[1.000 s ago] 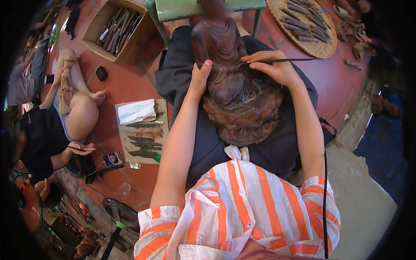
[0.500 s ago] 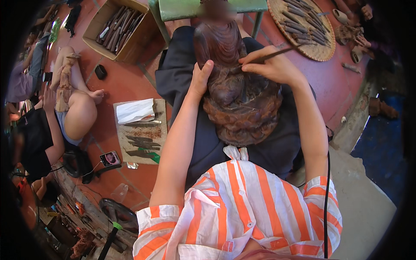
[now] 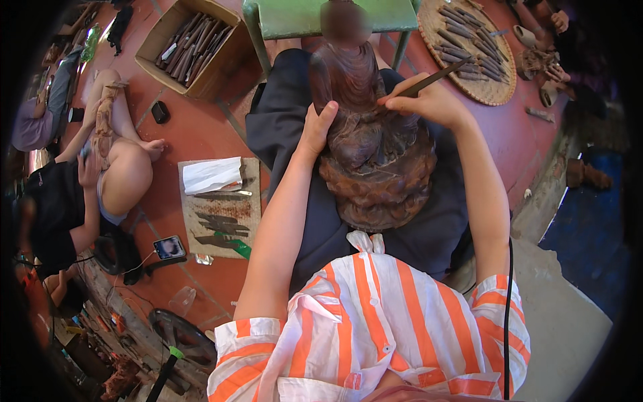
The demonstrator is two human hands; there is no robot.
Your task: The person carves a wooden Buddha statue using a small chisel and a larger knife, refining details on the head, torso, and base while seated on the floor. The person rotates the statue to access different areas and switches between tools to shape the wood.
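Note:
A dark brown carved wooden statue (image 3: 375,144) of a seated figure on a petalled base rests on my lap, its base towards me. My left hand (image 3: 317,128) is closed around its left side, thumb lying on the front. In my right hand (image 3: 429,100) a slim dark carving tool (image 3: 432,79) is pinched like a pen. The fingertips press near the figure's right side, and the tool's other end points up and to the right. Its working tip is hidden against the carving.
A cardboard box (image 3: 144,60) and a round woven tray (image 3: 512,84) hold many tools. Left of my lap lies a board (image 3: 194,218) with blades and white paper. A green stool (image 3: 288,20) stands ahead. Another person's leg (image 3: 127,171) and a phone (image 3: 169,248) are at left.
The view has shifted a little, with the statue and both hands now slightly lower and further right. The tool's outer end has swung upward. My left hand keeps its hold.

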